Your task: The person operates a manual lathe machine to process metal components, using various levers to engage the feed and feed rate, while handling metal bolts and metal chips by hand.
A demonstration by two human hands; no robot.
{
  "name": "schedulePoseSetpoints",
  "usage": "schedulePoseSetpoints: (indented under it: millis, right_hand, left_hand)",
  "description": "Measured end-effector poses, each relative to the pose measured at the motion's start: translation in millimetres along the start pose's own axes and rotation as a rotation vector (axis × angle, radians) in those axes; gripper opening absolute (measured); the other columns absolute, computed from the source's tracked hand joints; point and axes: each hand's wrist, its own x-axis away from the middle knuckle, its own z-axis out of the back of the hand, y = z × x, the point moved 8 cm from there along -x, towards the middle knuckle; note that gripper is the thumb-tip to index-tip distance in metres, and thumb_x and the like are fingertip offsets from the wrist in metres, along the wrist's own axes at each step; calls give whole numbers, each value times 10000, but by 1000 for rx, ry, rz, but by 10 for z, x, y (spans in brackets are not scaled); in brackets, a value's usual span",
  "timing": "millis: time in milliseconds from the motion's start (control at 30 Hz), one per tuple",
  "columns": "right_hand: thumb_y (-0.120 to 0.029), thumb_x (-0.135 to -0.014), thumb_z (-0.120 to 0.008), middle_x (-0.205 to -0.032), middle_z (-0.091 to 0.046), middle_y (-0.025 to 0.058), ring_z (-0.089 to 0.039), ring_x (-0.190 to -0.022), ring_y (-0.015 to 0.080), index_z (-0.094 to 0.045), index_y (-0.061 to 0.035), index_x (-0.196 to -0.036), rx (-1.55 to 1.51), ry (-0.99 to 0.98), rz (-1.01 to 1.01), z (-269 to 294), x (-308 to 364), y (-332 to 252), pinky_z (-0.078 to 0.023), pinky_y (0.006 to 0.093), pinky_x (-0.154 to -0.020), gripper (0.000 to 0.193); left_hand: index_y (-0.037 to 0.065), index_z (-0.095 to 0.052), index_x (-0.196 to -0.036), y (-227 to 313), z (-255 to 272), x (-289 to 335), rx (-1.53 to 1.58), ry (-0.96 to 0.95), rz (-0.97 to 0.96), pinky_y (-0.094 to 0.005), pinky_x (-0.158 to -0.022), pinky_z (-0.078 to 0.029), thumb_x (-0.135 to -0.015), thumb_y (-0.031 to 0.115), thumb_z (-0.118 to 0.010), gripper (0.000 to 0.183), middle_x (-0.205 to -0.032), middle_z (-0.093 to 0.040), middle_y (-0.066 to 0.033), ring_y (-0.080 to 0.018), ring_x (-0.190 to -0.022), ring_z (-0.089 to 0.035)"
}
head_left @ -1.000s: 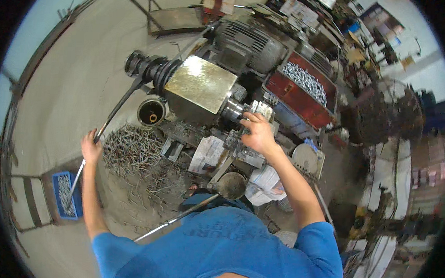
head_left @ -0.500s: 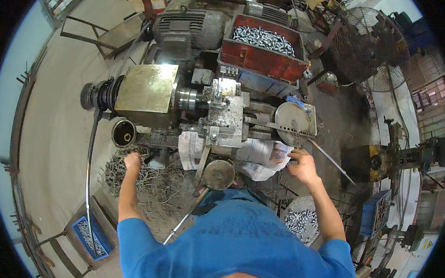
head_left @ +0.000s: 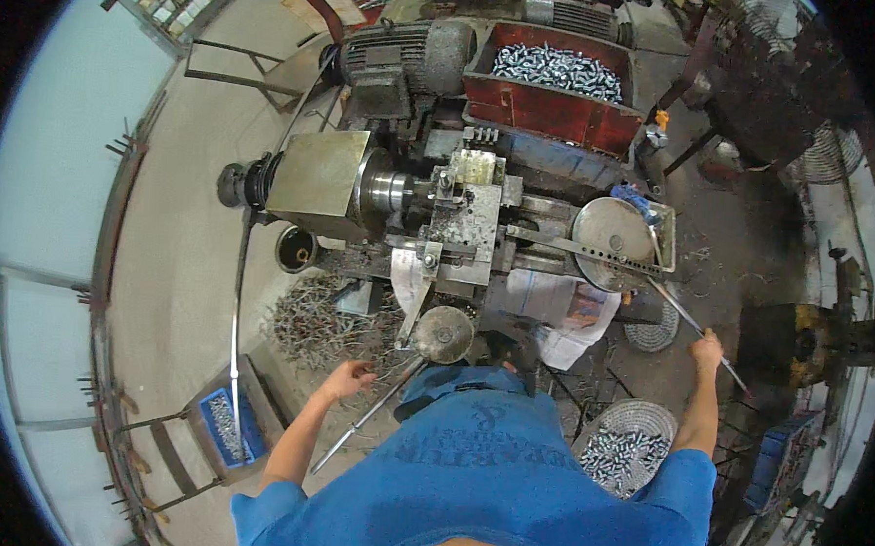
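My right hand (head_left: 707, 350) is closed round a long metal lever (head_left: 684, 319), out to the right of a greasy lathe-like machine (head_left: 471, 231). The lever runs up to a flat bar with a row of holes (head_left: 580, 248), which crosses a round metal disc (head_left: 612, 232). My left hand (head_left: 351, 378) hangs with its fingers apart and nothing in them, near a heap of curly metal shavings (head_left: 323, 322). Between my hands, close to my body, are a smaller round plate (head_left: 445, 334) and another slanting metal rod (head_left: 365, 422).
A red bin of small shiny metal parts (head_left: 552, 114) stands behind the machine. A round basket of similar parts (head_left: 627, 447) sits by my right elbow, a blue crate (head_left: 226, 426) at lower left. Printed paper sheets (head_left: 553, 302) hang at the machine's front. A large fan (head_left: 768, 92) stands far right.
My right hand has moved right and outward from beside the paper onto the lever. My left hand has come nearer my body, away from the round pot. The whole view has shifted.
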Motion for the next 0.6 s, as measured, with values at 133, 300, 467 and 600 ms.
schedulePoseSetpoints:
  millis: [133, 300, 467, 600]
  right_hand:
    - [-189, -676, -585, -904, -609, 182, -584, -859, 354, -575, -38, -920, -86, 202, 10, -230, 306, -40, -461, 429, -776, 287]
    - [-245, -605, -595, -742, -604, 163, -591, -712, 367, -580, -53, -745, -255, 244, -47, -611, 1368, -255, -480, 459, -642, 238]
    - [-278, -558, -557, -728, -595, 222, -571, -710, 412, -581, -25, -730, -745, 37, -159, -568, 2215, -855, -444, 472, -633, 307]
    - [-259, -571, -543, -686, -590, 207, -557, -662, 409, -566, -27, -703, -788, 38, -121, -676, 2325, -1021, -427, 456, -603, 268]
  left_hand:
    - [18, -543, -1144, 600, -312, 513, 25, 28, -68, -318, -690, -481, -815, 250, -636, 414, -838, -653, -99, -174, -765, -619]
    - [142, -602, -1038, 570, -541, 390, -399, 265, -132, -428, -632, -461, -764, 184, -571, 279, -761, -613, -164, -355, -709, -589]
    - [121, -621, -888, 624, -521, 299, -442, 319, -154, -465, -627, -460, -736, 146, -556, 167, -714, -608, -170, -372, -687, -584]
    - [123, -626, -888, 553, -524, 269, -463, 347, -173, -471, -636, -464, -724, 158, -567, 178, -711, -606, -178, -376, -691, -582]
